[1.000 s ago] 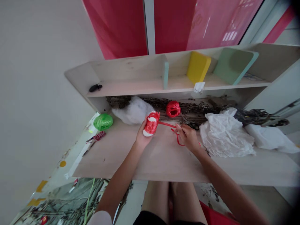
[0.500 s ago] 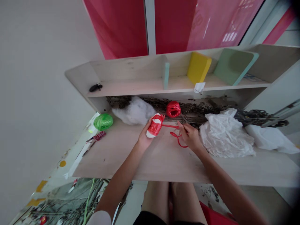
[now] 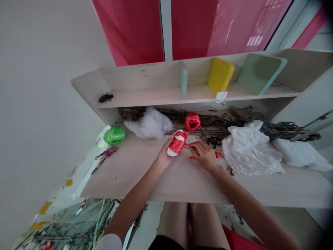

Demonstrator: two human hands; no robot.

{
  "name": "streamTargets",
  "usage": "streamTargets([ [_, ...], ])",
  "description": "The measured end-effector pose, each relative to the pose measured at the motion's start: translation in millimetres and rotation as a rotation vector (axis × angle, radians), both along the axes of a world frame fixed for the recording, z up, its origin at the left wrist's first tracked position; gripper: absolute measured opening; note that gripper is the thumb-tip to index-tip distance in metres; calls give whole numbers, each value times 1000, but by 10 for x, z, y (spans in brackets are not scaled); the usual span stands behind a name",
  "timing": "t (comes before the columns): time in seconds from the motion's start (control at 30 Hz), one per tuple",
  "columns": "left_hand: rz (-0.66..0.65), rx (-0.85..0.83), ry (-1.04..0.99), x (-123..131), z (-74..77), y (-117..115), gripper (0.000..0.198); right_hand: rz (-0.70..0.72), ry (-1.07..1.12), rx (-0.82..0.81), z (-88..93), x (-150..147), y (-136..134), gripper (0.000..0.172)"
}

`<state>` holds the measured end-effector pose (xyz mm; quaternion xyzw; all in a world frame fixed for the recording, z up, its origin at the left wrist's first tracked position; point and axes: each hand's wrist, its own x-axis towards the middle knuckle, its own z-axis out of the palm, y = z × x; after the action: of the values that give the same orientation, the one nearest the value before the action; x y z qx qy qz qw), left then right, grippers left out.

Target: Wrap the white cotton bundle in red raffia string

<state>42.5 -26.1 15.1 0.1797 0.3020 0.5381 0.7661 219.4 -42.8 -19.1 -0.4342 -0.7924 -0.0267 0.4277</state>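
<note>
Since the earlier frame, my left hand (image 3: pixel 165 156) has carried the red roll (image 3: pixel 177 143) to the right, and my right hand (image 3: pixel 204 156) has closed in on it, so the two hands now sit just apart above the middle of the worktop (image 3: pixel 125 177). The roll is a fat bundle of red plastic twine showing white patches, tilted and held up off the wood.

My left fingers and thumb wrap closed around the roll. My right hand is pinched shut on the red strand (image 3: pixel 189 147), which runs from the roll into those fingers. A short tail of it shows on the wood beyond the hand.

Just ahead of my right hand lie black-handled scissors (image 3: pixel 213 141), and beside them a crumpled white bag (image 3: pixel 249 149). Further ahead sits a red ball (image 3: pixel 192 121) of the same twine, against dry twigs (image 3: pixel 208 119) under the shelf (image 3: pixel 140 93). To the left are white fluff (image 3: pixel 148 123), a green ball (image 3: pixel 114 135), and a small bundle of red-and-white twine (image 3: pixel 109 151) near the worktop's left edge.

On the shelf stand a yellow block (image 3: pixel 220 74) and a pale green board (image 3: pixel 258 73), with a small black object (image 3: pixel 105 97) at the far left.
</note>
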Motion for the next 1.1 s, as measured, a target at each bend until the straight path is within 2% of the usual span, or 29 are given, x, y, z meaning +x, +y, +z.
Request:
streamTargets([
  [0.13,-49,47,3,19,6,-7,31,2,194,-144,22,-17,-8,27],
  [0.27,-76,101,43,23,-11,-29,31,27,445,-475,37,-18,23,33],
  [0.37,-69,172,79,34,-48,-43,33,18,528,-651,41,13,57,43],
  [0.43,-52,206,117,41,-76,-42,35,16,535,-695,45,37,72,47],
  [0.53,2,209,160,41,-110,-28,37,23,498,-669,45,64,86,48],
  [0.6,11,205,159,38,-122,-21,39,-8,456,-574,30,76,98,47],
  [0.73,-59,247,134,47,-103,-38,41,-161,353,-316,-32,101,127,42],
  [0.87,-123,302,119,63,-50,-79,36,-246,190,-157,-65,135,139,36],
  [0.97,-105,276,133,64,-27,-94,36,-226,78,-174,-53,147,131,32],
  [1.1,-54,222,158,46,-57,-68,37,-164,52,-318,-9,123,103,27],
])
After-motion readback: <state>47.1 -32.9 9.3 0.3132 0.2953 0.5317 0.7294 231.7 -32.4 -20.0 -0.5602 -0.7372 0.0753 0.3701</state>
